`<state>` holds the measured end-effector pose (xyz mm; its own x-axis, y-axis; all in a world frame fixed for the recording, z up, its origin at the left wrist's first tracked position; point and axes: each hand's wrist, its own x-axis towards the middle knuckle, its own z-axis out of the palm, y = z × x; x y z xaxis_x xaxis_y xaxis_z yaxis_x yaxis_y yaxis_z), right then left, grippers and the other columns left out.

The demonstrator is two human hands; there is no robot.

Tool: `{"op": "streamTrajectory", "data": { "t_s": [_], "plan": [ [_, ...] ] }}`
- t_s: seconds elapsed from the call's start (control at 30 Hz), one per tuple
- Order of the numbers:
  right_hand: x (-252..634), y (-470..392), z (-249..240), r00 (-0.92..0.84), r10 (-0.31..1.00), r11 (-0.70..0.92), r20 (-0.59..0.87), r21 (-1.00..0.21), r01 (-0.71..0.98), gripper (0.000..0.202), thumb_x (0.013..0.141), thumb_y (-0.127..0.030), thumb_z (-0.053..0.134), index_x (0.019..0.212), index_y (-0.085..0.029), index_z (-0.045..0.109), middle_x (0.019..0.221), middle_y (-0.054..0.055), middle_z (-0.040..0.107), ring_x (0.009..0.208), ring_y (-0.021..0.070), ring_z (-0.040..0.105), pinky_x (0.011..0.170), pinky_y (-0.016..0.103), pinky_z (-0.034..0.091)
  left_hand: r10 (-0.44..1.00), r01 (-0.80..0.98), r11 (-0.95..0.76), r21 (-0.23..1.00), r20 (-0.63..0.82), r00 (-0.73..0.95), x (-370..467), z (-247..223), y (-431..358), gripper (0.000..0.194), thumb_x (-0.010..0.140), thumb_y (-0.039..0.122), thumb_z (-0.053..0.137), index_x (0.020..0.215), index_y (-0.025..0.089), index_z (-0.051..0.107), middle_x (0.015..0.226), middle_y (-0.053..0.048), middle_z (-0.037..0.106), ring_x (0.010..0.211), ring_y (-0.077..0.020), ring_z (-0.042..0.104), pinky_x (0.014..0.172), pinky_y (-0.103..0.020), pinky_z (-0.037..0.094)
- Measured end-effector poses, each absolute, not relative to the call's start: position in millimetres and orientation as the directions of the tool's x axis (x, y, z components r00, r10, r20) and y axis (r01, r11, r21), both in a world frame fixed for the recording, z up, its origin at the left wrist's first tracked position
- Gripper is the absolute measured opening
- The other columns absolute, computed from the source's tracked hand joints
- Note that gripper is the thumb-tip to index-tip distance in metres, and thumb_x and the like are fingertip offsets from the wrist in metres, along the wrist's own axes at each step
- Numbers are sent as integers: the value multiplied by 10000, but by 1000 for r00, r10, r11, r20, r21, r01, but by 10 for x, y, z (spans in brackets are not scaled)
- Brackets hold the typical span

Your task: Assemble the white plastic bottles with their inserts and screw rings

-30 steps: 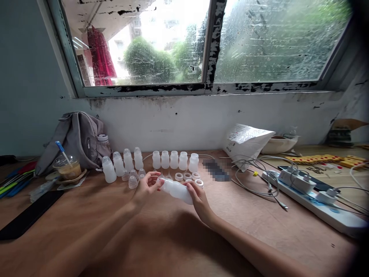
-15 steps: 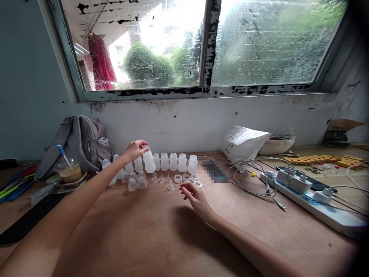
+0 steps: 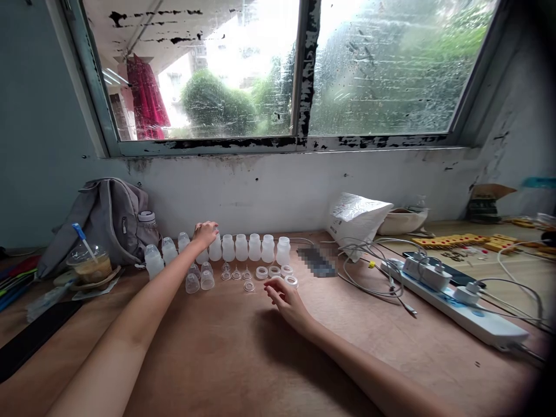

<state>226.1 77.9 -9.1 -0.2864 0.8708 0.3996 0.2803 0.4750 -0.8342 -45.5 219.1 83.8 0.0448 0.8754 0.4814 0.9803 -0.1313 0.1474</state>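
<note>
My left hand (image 3: pixel 205 235) reaches to the back row, its fingers closed around the top of a frosted baby bottle (image 3: pixel 215 249) that stands upright there. More open-necked bottles (image 3: pixel 241 249) line up to its right, and several capped ones (image 3: pixel 154 262) stand to its left, partly behind my forearm. Clear dome caps (image 3: pixel 207 280) sit in front of the row. Beside them lie clear bottle nipples (image 3: pixel 249 286) and white collar rings (image 3: pixel 262 273). My right hand (image 3: pixel 284 301) hovers just in front of the rings, fingers loosely bent and apart, holding nothing.
On the left are a grey backpack (image 3: pixel 108 214), an iced drink cup (image 3: pixel 92 263) and a black flat object (image 3: pixel 39 333). To the right lie a white pouch (image 3: pixel 354 220), tangled white cables (image 3: pixel 369 278) and a power strip (image 3: pixel 490 324). A wall and window rise behind.
The bottle in my left hand was raised and tilted; it now stands upright in the row, my hand still at its top. My right hand has hardly moved. The view shifted slightly.
</note>
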Motion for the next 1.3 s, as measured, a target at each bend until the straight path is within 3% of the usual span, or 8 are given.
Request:
{"op": "streamTrajectory", "data": {
  "t_s": [0.23, 0.43, 0.6, 0.77, 0.97, 1.3],
  "plan": [
    [2265, 800, -93, -298, 842, 532, 450, -786, 314, 227, 840, -356, 407, 878, -195, 562, 815, 32, 589, 684, 138, 541, 576, 255, 453, 863, 985, -132, 110, 501, 60, -465, 739, 2154, 290, 776, 223, 440, 1034, 183, 566, 1028, -105, 624, 986, -242, 542, 940, -409, 272],
    [2368, 972, -150, -275, 810, 583, 518, -668, 463, 170, 836, -295, 410, 897, -196, 534, 838, 43, 590, 724, 160, 554, 629, 288, 453, 782, 982, -182, 59, 614, 108, -332, 716, 1936, 358, 814, 199, 375, 1152, 150, 481, 1242, -137, 473, 1171, -262, 370, 969, -437, 199],
    [2495, 1170, -217, -297, 762, 607, 576, -476, 636, 134, 811, -236, 429, 860, -178, 539, 878, 77, 570, 815, 196, 532, 714, 327, 434, 786, 956, -292, -32, 562, 259, -123, 442, 1530, 245, 814, 233, 405, 968, 187, 589, 993, -94, 626, 1009, -237, 492, 935, -389, 250],
    [2539, 1235, -253, -320, 756, 563, 571, -319, 763, 149, 801, -198, 434, 879, -182, 560, 919, 90, 573, 918, 229, 481, 784, 350, 385, 817, 968, -240, -68, 525, 239, -55, 57, 1301, 187, 785, 261, 463, 797, 152, 614, 765, -125, 648, 859, -279, 531, 918, -502, 198],
    [2519, 1193, -276, -338, 811, 478, 478, -208, 853, 162, 786, -204, 455, 896, -203, 574, 976, 95, 573, 956, 254, 457, 771, 360, 351, 822, 973, -229, -44, 527, 217, -49, -29, 1269, 221, 816, 215, 396, 764, 176, 608, 824, -116, 644, 882, -271, 514, 936, -517, 151],
    [2499, 1186, -298, -340, 824, 461, 453, -187, 868, 205, 782, -221, 476, 963, -207, 571, 1032, 93, 563, 997, 251, 445, 800, 375, 341, 826, 968, -248, 38, 531, 191, -57, -70, 1183, 159, 808, 266, 445, 856, 189, 576, 848, -97, 645, 897, -257, 513, 932, -485, 172]
  ]
}}
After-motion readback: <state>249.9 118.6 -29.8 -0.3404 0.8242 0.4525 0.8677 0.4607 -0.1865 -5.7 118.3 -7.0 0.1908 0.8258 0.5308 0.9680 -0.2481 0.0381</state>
